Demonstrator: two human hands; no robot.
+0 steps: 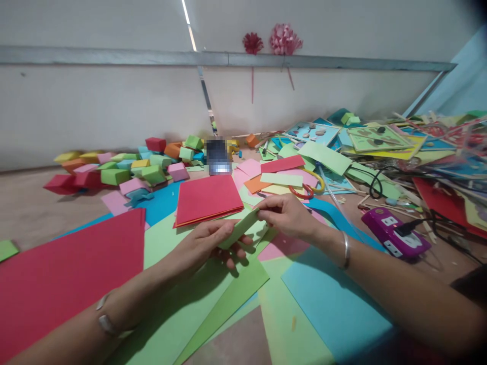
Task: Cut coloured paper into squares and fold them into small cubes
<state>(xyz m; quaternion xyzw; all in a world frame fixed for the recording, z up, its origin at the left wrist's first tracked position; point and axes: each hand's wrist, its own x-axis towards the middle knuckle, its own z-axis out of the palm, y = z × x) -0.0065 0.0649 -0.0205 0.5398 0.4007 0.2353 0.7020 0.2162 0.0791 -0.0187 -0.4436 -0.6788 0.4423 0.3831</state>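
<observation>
I have the green paper strip (240, 229) held above green sheets (162, 243): right hand (282, 215) fingers pinching its far end, left hand (215, 237) fingers gripping its near end, presumably for steadiness; red paper stack (209, 198) just beyond, likely for easy reach.

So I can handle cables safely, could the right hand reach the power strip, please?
Probably yes: nothing tall blocks the way from the right hand to the power strip, though that hand holds green paper.

Craft workspace: coloured paper sheets (208, 198), paper cubes (115, 177), paper flowers (285, 39).
</observation>
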